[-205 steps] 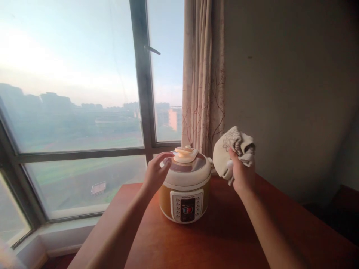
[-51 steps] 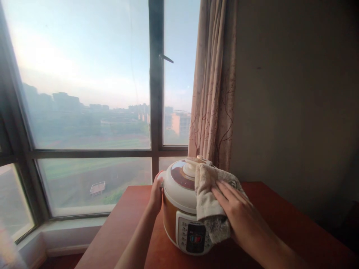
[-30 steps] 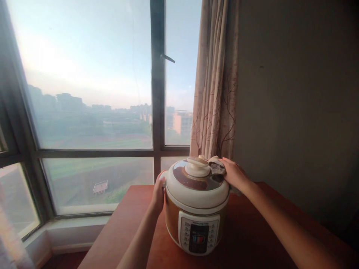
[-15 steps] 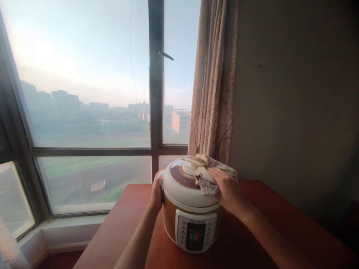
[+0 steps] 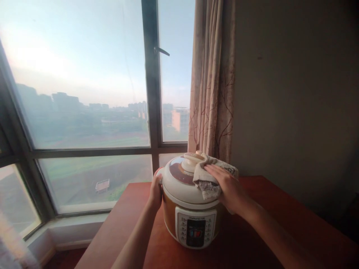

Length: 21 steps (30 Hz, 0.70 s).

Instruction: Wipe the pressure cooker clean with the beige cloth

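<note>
An electric pressure cooker [image 5: 182, 201] with a white lid, an orange body and a front control panel stands on a reddish wooden table [image 5: 123, 228]. My left hand [image 5: 156, 190] is wrapped against the cooker's left side, holding it. My right hand [image 5: 227, 186] lies flat, fingers stretched, pressing a crumpled beige cloth [image 5: 206, 175] onto the right part of the lid, beside the lid knob [image 5: 190, 160].
A large window [image 5: 84, 93] with a dark frame and a handle fills the left. A patterned curtain [image 5: 211, 82] hangs behind the cooker. A plain wall [image 5: 294, 93] is at the right. The table's left edge drops toward the window sill.
My right hand has slid the cloth over the lid: down the front, then to the back right, then onto the right side near the knob. My left hand stays on the cooker's side.
</note>
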Motion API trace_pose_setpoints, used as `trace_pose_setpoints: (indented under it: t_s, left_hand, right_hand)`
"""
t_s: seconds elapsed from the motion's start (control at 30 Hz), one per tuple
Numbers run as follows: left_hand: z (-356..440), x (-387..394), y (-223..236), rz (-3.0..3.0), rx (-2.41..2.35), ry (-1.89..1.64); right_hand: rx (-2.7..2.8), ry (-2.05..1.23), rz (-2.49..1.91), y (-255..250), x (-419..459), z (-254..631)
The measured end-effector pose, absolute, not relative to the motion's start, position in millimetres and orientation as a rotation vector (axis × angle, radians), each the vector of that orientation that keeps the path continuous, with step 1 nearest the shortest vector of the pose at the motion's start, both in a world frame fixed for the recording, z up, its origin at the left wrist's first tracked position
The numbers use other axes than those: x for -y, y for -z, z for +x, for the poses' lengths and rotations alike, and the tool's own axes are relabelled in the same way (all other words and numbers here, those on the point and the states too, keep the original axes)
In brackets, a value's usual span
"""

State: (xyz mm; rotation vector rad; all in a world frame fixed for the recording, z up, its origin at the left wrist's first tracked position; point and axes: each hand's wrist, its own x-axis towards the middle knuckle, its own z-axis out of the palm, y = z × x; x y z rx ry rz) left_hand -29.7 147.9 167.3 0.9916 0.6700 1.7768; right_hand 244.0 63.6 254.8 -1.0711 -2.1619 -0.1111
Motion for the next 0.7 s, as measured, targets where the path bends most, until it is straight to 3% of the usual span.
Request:
trace_pose_setpoints:
  t_s: [0.4,0.7]
  left_hand:
    - [-33.3,-160.1,-155.0,0.931,-0.696,-1.82]
    - [-29.1,-160.4,-158.2,1.005,-0.658,-1.854]
  right_hand:
    - [2.125,0.044,-1.224,-281.9,-132.0,248.9]
    - [2.024,0.098,-1.164,-250.7,-96.5,236.9]
